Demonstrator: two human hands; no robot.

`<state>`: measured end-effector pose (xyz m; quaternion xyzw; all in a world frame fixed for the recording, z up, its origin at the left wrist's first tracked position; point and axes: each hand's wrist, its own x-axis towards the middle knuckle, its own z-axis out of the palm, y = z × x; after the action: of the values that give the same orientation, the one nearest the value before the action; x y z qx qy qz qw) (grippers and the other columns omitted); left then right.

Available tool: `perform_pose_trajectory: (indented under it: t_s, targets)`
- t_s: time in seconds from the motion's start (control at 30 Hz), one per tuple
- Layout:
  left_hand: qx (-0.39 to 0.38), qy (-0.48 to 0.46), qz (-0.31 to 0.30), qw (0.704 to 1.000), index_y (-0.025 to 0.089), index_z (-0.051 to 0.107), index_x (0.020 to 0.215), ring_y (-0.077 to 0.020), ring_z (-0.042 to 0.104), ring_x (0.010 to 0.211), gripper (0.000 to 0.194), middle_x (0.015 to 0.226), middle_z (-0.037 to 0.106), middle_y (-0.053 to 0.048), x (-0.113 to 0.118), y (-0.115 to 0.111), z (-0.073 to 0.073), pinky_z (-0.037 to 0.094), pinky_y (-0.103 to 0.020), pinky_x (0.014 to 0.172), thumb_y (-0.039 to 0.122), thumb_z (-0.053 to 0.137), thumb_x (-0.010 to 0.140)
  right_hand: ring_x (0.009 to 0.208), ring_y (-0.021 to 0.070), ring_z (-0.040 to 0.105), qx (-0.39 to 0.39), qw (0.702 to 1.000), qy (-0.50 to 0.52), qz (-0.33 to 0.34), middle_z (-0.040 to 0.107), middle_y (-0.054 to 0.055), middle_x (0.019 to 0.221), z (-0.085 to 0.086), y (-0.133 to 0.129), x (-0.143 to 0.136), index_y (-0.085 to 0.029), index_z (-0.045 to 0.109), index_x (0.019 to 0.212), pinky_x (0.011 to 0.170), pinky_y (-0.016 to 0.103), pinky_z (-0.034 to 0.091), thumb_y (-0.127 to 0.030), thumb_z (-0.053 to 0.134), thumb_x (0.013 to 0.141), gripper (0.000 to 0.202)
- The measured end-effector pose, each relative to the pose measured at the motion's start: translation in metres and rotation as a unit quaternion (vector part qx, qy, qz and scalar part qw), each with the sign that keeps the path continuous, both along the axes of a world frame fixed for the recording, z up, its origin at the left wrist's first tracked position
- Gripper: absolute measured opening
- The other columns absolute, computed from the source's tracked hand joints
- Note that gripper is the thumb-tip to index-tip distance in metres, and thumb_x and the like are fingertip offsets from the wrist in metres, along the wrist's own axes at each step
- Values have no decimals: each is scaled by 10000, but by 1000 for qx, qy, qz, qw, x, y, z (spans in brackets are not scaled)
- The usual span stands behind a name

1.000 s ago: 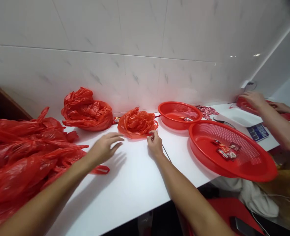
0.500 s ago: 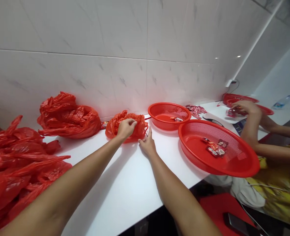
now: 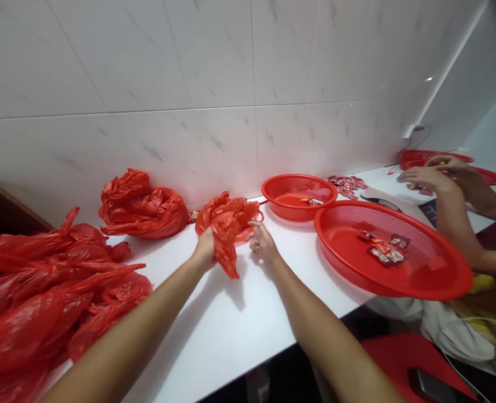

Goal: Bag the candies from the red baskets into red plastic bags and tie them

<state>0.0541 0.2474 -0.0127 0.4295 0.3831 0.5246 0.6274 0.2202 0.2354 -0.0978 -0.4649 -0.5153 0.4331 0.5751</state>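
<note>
- The left hand, well to the left of the large basket, has its fingers closed round a red plastic bag, pinching it so that the crumpled end hangs over the table.
- That bag is left of the large basket, in front of a heap of thin red bags; whether it is fully apart from the heap cannot be told.
- The right hand, between the held bag and the large basket, has its index finger out and the others curled; whether it pinches anything cannot be told.
- A smaller basket stands just behind and left of the large basket, with a few packets inside.
- In the large basket itself lies a small cluster of wrapped packets.
- Behind the large basket is a spread of red-and-white packets.
- Far left of the large basket are a bundle of red bags and, nearer, a big pile of red bags.
- Beyond the large basket, to the right, a co-worker's hands are over the table.
- Below the large basket, a phone lies on a red seat.
</note>
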Motion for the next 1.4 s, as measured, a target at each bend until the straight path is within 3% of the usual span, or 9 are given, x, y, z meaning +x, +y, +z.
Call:
perform_pose_trajectory:
  t_s: [0.13, 0.23, 0.33, 0.43, 0.6, 0.83, 1.03, 1.23, 1.4]
  targets:
    - [-39, 5, 0, 999, 148, 707, 1009, -237, 723, 669, 340, 821, 772, -77, -21, -41, -55, 592, -320, 585, 262, 846, 720, 763, 157, 638, 34, 986, 8, 161, 716, 42, 1022, 1, -17, -25, -229, 670, 1186, 686, 278, 521, -427, 849, 742, 518]
    - [-18, -26, -20, 999, 181, 685, 1116, -243, 753, 832, 424, 991, 783, -90, -37, -52, -67, 620, -330, 722, 442, 796, 800, 785, 166, 640, 27, 986, 36, 163, 713, 29, 898, 3, -24, -32, -184, 706, 956, 715, 282, 508, -406, 863, 748, 342]
    - [31, 22, -72, 997, 217, 650, 1197, -222, 750, 840, 536, 1023, 778, -66, -49, -49, -68, 599, -295, 725, 272, 869, 712, 618, 123, 567, -8, 985, 81, 153, 635, -22, 699, 2, -23, -26, -181, 651, 808, 588, 241, 443, -451, 869, 733, 355]
    - [15, 48, -51, 997, 197, 661, 1090, -210, 742, 776, 489, 926, 770, -42, -55, -41, -70, 577, -276, 677, 94, 780, 627, 501, 94, 490, -36, 986, 110, 122, 584, -61, 617, -1, -18, -15, -195, 631, 832, 500, 218, 381, -447, 867, 701, 369]
    - [-41, 3, 22, 999, 196, 614, 1093, -174, 685, 580, 573, 778, 736, -3, -63, -25, -78, 538, -259, 555, 33, 612, 544, 625, 154, 641, -43, 980, 183, 66, 710, -9, 761, 0, -13, 6, -201, 680, 1023, 634, 285, 528, -333, 838, 643, 433]
    - [-68, -98, 63, 991, 175, 613, 1078, -158, 712, 705, 513, 869, 742, -27, -73, -15, -82, 604, -272, 669, 74, 598, 575, 665, 130, 626, 13, 960, 279, -16, 644, -53, 735, 6, -13, 39, -250, 556, 824, 694, 271, 547, -323, 723, 627, 269]
    - [-109, -135, 3, 985, 136, 683, 1024, -246, 743, 839, 327, 926, 756, -111, -68, -20, -78, 649, -375, 723, 179, 614, 707, 1033, 238, 710, -4, 976, 169, 140, 699, 43, 1248, 14, -26, 28, -312, 608, 1264, 836, 385, 601, -291, 921, 549, 781]
    - [-160, -100, -52, 981, 133, 704, 949, -209, 708, 734, 200, 919, 737, -142, -78, -23, -71, 614, -304, 622, 96, 672, 754, 482, 101, 490, -67, 988, 116, 81, 601, -24, 605, 0, -20, 16, -190, 664, 796, 487, 235, 415, -560, 872, 694, 437]
    - [-110, -78, 57, 989, 151, 616, 1002, -215, 692, 745, 183, 969, 689, -153, -85, -14, -70, 586, -323, 620, 251, 586, 852, 471, 121, 475, -85, 984, 147, 52, 594, 26, 586, 1, -14, 32, -199, 622, 674, 435, 247, 370, -800, 690, 764, 611]
